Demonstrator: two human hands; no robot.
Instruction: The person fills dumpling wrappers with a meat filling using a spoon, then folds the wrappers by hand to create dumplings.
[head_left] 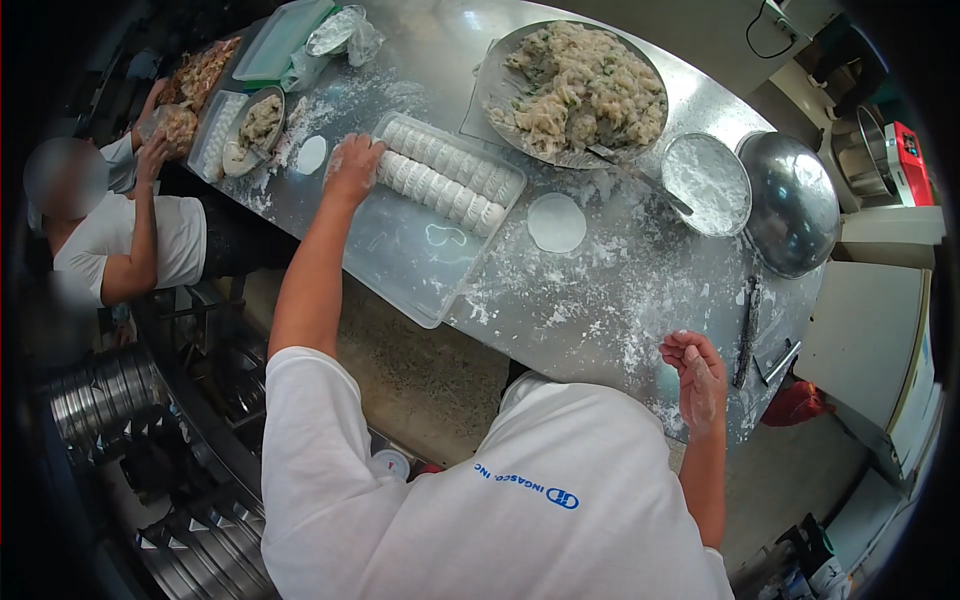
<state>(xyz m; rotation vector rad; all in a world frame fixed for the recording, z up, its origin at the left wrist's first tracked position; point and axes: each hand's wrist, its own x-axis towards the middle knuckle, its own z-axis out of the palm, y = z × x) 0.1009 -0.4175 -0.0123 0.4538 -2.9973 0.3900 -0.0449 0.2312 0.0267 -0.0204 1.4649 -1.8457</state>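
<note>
The left arm reaches far out. The left hand is palm down, fingers bent. The right hand is near the body, fingers softly curled and white with flour.

Steel table (floury) bears tray, wrapper.

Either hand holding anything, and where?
Right hand: nothing, fingers curled. Left hand sits at the end of the dumplings in the tray; grip cannot be told.

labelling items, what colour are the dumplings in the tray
White, flour-dusted: the dumplings lie in two rows in the clear tray. Best seen in head view.
</note>
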